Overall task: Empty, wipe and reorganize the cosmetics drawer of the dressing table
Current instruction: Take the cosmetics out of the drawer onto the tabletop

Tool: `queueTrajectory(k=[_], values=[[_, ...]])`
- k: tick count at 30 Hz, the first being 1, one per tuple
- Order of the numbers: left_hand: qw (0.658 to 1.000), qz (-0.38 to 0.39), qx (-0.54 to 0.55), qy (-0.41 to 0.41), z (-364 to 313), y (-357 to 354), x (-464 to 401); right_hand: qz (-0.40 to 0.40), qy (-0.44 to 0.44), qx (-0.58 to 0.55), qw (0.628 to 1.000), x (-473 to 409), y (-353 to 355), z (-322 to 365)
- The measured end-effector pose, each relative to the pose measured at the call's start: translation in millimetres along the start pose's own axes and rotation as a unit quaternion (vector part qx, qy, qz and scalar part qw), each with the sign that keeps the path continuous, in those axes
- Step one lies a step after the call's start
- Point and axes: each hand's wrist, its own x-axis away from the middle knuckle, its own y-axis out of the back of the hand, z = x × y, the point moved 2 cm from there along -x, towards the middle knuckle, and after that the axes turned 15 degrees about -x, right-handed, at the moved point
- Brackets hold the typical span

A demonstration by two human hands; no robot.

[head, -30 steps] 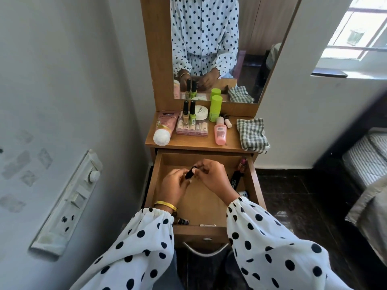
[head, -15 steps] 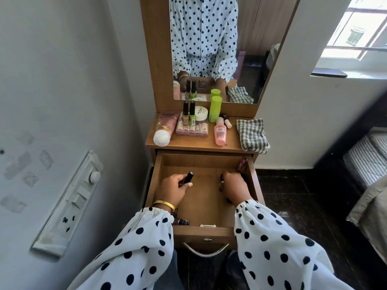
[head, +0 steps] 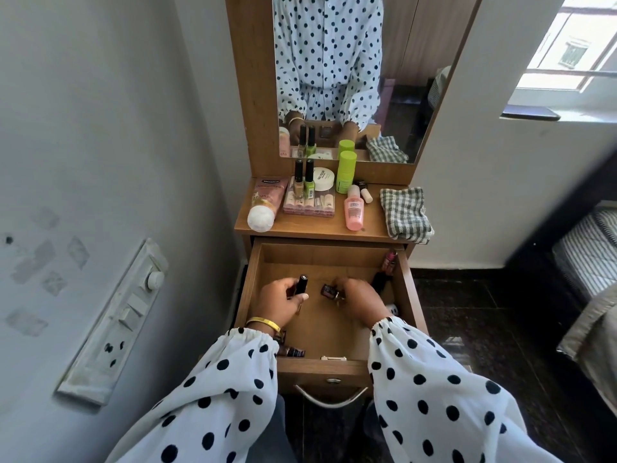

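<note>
Both hands are down in the open drawer (head: pixel 409 289). The left hand (head: pixel 278 300) grips a black tube (head: pixel 302 285); the right hand (head: pixel 359 297) pinches a small dark bottle (head: pixel 328 291) just beside it.

The right hand (head: pixel 359 297) covered most of what its fingers closed on; only a small dark bottle (head: pixel 328 291) showed, motion-blurred. The left hand (head: pixel 278 300) hid the lower part of a black tube (head: pixel 302 285). A dark bottle (head: pixel 293 351) lay half under the left sleeve (head: pixel 233 379). Labels on the pink tube (head: pixel 265 203) were too small to read. The bed (head: pixel 587 262) was cut off by the right edge.
</note>
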Motion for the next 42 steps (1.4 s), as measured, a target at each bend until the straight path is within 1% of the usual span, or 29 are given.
queueTrajectory(k=[2,4,5,8,10,14,17,19,22,24,29,33,38,42], values=[[1.0,-0.005,0.025,0.003,0,0,1,-0.013,0.0,-0.11,0.994,4,3,6],[0.998,-0.014,0.059,0.005,-2,0,4,-0.03,0.002,-0.211,0.977,9,7,11],[0.997,-0.021,0.077,0.009,-4,1,5,-0.038,0.007,-0.245,0.969,11,10,14],[0.987,-0.057,0.148,0.028,-15,8,4,-0.066,0.029,-0.32,0.945,12,22,24],[0.978,-0.078,0.192,0.036,-25,15,-1,-0.079,0.041,-0.351,0.932,11,34,32],[0.972,-0.111,0.206,0.023,-48,31,-19,-0.097,0.089,-0.416,0.9,8,64,54],[0.97,-0.146,0.195,-0.002,-63,45,-37,-0.137,0.107,-0.394,0.903,-1,87,62],[0.972,-0.163,0.169,-0.019,-73,53,-49,-0.168,0.095,-0.391,0.9,-10,103,63],[0.975,-0.165,0.143,-0.035,-90,64,-68,-0.211,0.081,-0.366,0.903,-28,128,65],[0.977,-0.161,0.136,-0.041,-100,69,-80,-0.226,0.075,-0.344,0.908,-39,142,66],[0.981,-0.152,0.111,-0.042,-120,71,-106,-0.223,0.053,-0.285,0.931,-65,157,68],[0.984,-0.151,0.089,-0.028,-125,66,-120,-0.211,0.055,-0.249,0.944,-82,153,66],[0.986,-0.162,0.039,-0.031,-125,61,-133,-0.221,0.071,-0.221,0.947,-96,147,64],[0.985,-0.166,0.016,-0.039,-126,58,-138,-0.207,0.065,-0.202,0.955,-101,145,60]])
